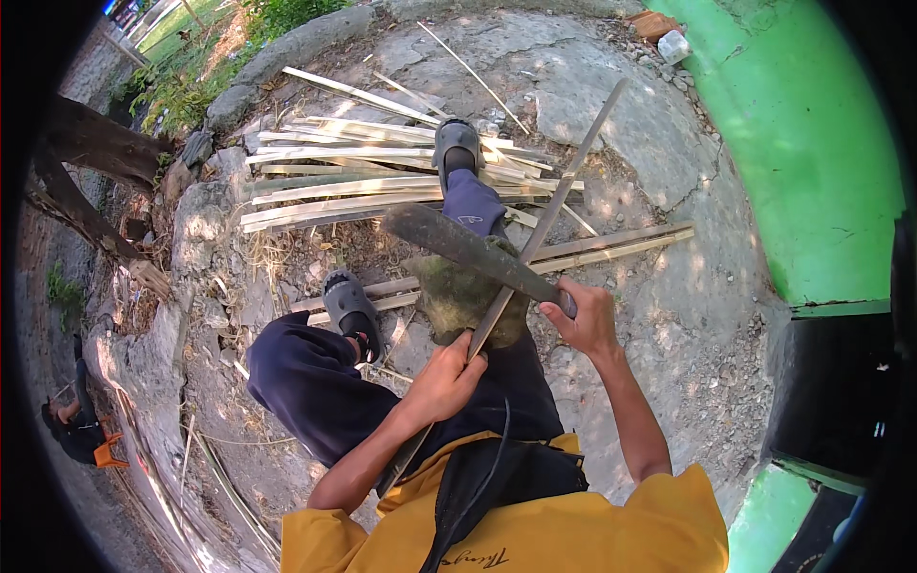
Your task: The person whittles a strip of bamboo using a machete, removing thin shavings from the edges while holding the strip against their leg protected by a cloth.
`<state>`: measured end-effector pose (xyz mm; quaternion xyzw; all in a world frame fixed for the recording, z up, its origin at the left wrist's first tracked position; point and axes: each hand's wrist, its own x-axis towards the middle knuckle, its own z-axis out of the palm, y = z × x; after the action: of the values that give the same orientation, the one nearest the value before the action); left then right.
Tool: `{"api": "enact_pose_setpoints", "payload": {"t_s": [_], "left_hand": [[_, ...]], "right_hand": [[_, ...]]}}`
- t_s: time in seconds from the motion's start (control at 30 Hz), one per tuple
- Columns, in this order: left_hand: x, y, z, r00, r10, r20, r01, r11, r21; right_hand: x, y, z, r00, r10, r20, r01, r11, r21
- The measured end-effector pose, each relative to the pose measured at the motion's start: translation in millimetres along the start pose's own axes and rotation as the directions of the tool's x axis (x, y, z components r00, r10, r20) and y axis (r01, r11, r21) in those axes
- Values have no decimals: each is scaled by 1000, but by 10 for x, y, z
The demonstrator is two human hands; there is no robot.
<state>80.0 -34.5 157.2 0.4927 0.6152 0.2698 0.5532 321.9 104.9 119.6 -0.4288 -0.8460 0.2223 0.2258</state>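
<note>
Gripping a long strip (573, 175) in the left hand (444, 377), with fingers curled round it near the lap. Gripping a big dark knife (449, 244) by the handle in the right hand (585, 320), with fingers bent round and thumb along the side. Crossing the knife over the strip, right above a green-brown pad (458, 298) on the right leg. Cannot tell if touching blade to strip. Pointing the strip away and to the right, with its near end back by the belly. Wearing a yellow shirt (611, 520), dark blue pants (306, 372) and grey shoes (351, 307). Resting the right foot in a pile of pale sticks (349, 158), and the left foot nearer, by two long sticks (626, 250). Sitting on rough ground (659, 382), near a bright green wall (812, 143) on the right. Far off to the left, seeing a person (76, 430) in dark clothes.
</note>
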Motion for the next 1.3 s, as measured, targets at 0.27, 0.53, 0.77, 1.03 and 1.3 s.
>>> {"api": "enact_pose_setpoints", "payload": {"t_s": [0.27,0.53,0.77,1.03,1.3], "left_hand": [[65,-110,37,995,95,-28,-96,995,-42],[61,-42,38,1000,4,9,-5,1000,26],[65,-147,59,997,76,-30,-76,997,21],[29,8,41,998,45,-52,-45,999,-6],[11,8,66,996,61,-64,-62,998,-12]], "right_hand": [[-120,-155,70,997,28,70,-36,992,119],[69,19,-43,1000,0,13,0,1000,17],[32,-32,2,999,42,8,-42,996,80],[127,14,12,994,-85,75,81,996,44],[150,16,1,996,-56,73,53,997,51]]}}
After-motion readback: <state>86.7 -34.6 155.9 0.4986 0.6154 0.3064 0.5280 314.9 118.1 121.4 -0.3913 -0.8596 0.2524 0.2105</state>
